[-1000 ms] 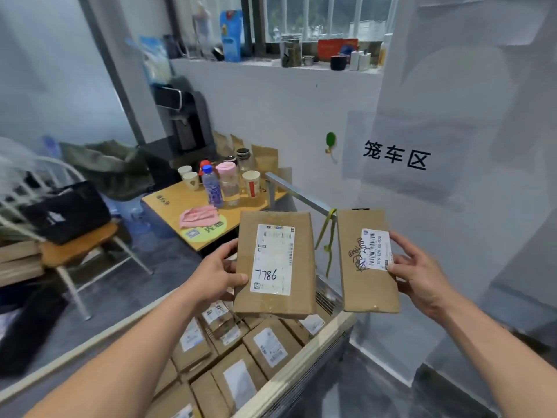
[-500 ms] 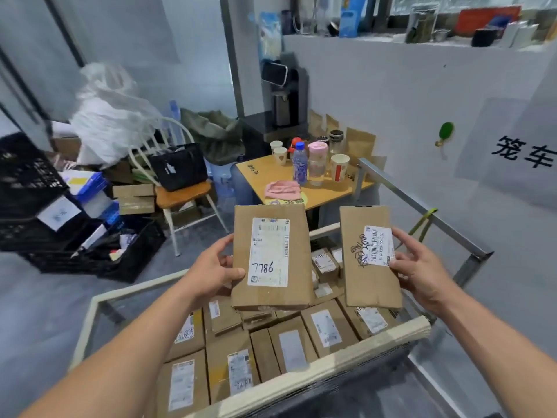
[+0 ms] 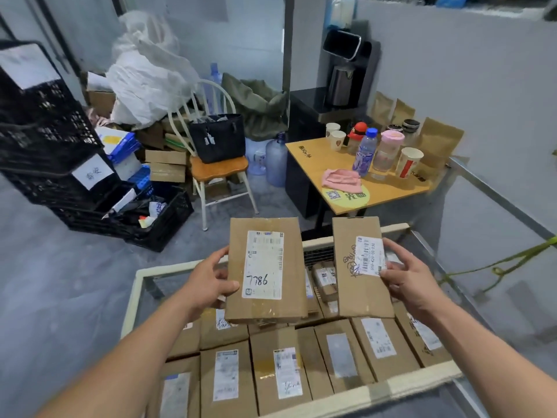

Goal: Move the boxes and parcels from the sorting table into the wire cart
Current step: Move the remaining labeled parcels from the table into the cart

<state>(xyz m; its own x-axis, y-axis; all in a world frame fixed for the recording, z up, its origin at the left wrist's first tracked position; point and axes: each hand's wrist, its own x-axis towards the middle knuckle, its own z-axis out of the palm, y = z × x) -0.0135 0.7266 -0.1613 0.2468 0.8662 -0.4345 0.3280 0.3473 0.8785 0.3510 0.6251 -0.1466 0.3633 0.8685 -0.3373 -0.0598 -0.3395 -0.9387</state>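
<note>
Since a second ago your view has swung left and down, so the wire cart (image 3: 388,387) now fills the lower part of the head view, while both parcels have stayed raised in front of you.

Your left hand (image 3: 208,282) grips the wider cardboard box (image 3: 266,271) by its left edge, thumb across the front face and fingers curled behind. Its white label carries the handwritten number 7786. Your right hand (image 3: 405,279) pinches the narrower cardboard box (image 3: 358,267) at its right edge, thumb resting on the barcode label beside some black scrawl. The two boxes are held upright, just beside each other without touching, above the cart.

Beneath them, the cart holds a packed layer of brown parcels (image 3: 283,372) lying flat with labels up, framed by a pale padded rim.

Beyond the cart stands a yellow table (image 3: 313,155) with a pink cloth (image 3: 342,181), bottles and paper cups. To its left a white chair (image 3: 218,170) carries a black bag (image 3: 218,137), and stacked black crates (image 3: 45,140) sit at the far left on the grey floor.
</note>
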